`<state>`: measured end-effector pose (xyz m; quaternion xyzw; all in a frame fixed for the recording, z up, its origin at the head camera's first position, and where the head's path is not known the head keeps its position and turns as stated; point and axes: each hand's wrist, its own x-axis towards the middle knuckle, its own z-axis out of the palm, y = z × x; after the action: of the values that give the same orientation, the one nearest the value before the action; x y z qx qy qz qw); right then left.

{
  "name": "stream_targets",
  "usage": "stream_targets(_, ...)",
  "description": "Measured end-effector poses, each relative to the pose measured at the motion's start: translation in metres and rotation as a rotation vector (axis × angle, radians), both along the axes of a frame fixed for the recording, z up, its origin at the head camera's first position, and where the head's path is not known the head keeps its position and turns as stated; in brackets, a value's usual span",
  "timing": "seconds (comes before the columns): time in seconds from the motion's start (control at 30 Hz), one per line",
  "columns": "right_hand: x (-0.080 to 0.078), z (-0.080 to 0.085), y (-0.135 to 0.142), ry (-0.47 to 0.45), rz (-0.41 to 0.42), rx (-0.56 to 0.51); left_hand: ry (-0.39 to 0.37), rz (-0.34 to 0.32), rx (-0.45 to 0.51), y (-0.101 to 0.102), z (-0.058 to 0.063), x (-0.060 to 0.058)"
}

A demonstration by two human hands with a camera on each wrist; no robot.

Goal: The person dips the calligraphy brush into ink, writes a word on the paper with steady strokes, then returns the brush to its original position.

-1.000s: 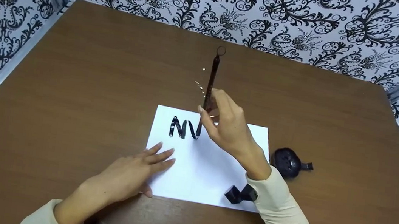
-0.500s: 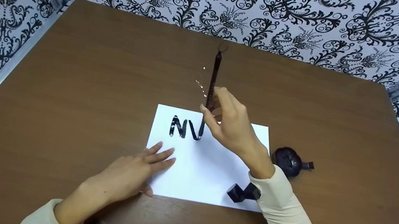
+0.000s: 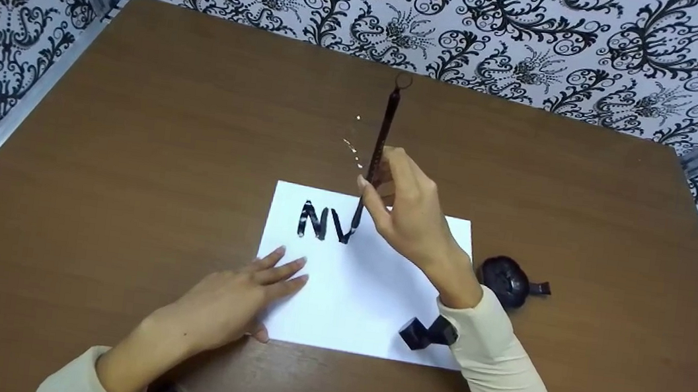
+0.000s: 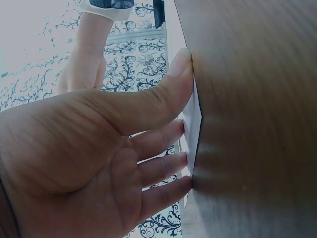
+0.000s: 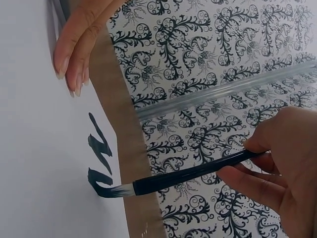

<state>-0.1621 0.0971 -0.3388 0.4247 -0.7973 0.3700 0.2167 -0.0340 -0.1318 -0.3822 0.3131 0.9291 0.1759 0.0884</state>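
My right hand (image 3: 410,213) pinches a dark calligraphy brush (image 3: 385,127) between thumb and fingers, its loop end pointing up and away. In the right wrist view, the inked bristles (image 5: 121,191) meet the white paper (image 5: 39,148) at the end of a black stroke. Black ink marks (image 3: 314,220) shaped like an N, with a V-like stroke beside it, stand near the sheet's top edge. My left hand (image 3: 235,305) rests with spread, straight fingers on the paper's left side. In the left wrist view, its thumb (image 4: 181,64) lies at the sheet's near edge.
A round black dish (image 3: 504,280) with a short handle sits right of the paper. The paper and dish lie on a brown wooden table (image 3: 163,133). Patterned black-and-white walls (image 3: 372,6) stand behind it. Small shiny flecks (image 3: 353,148) show on the wood above the sheet.
The brush and right hand have moved slightly right and up the sheet, the bristles rising along the V-like stroke's right side. The left hand has stayed in place.
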Motion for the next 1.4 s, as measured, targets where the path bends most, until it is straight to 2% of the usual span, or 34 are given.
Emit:
stream_targets(0.53,-0.006,-0.007,0.001,0.026,-0.027,-0.074,0.001,-0.002,-0.002,0.002,0.000,0.000)
stream_targets(1.2,-0.012,-0.011,0.001,0.057,-0.074,-0.102,-0.005,-0.001,-0.006,0.001,0.000,-0.001)
stream_targets(1.4,-0.014,-0.011,0.001,0.103,-0.081,-0.112,-0.009,-0.005,0.004,0.000,0.000,-0.001)
